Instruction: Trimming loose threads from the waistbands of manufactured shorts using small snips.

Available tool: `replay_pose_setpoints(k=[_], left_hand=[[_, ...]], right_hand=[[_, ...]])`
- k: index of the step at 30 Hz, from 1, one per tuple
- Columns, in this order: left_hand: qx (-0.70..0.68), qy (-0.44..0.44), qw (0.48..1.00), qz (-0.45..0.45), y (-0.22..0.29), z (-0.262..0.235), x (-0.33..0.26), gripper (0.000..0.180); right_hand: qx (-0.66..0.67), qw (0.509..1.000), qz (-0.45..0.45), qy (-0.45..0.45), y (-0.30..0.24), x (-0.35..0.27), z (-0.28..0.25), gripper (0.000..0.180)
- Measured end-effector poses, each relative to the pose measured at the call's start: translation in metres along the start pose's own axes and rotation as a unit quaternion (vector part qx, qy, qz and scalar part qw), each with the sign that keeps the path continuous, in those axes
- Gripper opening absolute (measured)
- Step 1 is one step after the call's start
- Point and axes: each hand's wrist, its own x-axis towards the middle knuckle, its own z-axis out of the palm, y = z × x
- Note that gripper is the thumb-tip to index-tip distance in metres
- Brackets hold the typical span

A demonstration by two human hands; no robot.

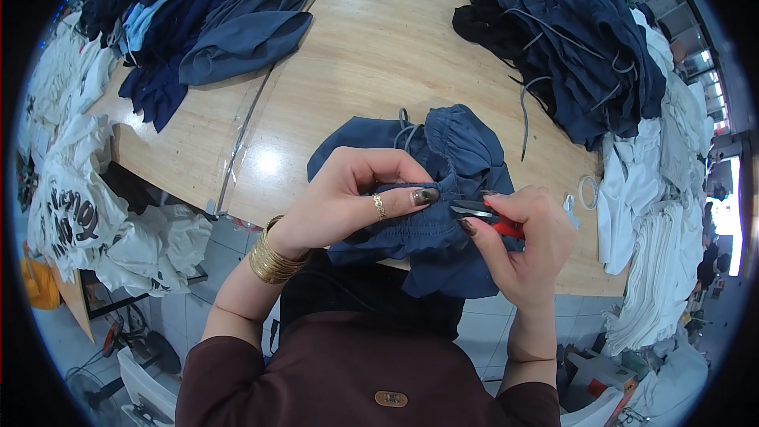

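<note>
Our left hand (348,194) pinched the navy garment (443,190) on the wooden surface (379,47) — just beside it, our right hand (526,241) gripped red-handled snips (484,213).

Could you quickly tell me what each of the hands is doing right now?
Left hand: closed, pinching the blue shorts at the waistband.
Right hand: closed on red-handled snips.

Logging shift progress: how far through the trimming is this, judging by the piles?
Can't tell which pile is finished: dark garments are heaped at the left and at the right. In hand: left hand pinches blue shorts at the waistband, right hand holds red-handled snips there.
</note>
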Motion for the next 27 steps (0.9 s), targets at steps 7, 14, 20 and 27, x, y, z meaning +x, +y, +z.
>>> replay_pose_setpoints(k=[7,14,20,27], left_hand=[[-0.004,-0.009,1.000,0.004,0.0009,0.0008,0.0001,0.014],[-0.005,-0.013,1.000,0.005,0.0015,0.0005,0.0014,0.013],[-0.011,-0.020,1.000,0.001,0.0022,0.0003,0.0000,0.013],[-0.012,-0.029,0.999,-0.014,0.0034,0.0007,0.0003,0.014]], right_hand=[[-0.041,0.999,-0.029,-0.017,0.0011,-0.0001,0.0014,0.027],[-0.035,0.999,-0.039,-0.015,0.0025,0.0013,0.0037,0.025],[-0.040,0.998,-0.043,-0.016,0.0012,0.0017,0.0038,0.025],[0.121,0.990,0.069,0.016,0.0008,0.0058,0.0086,0.032]])
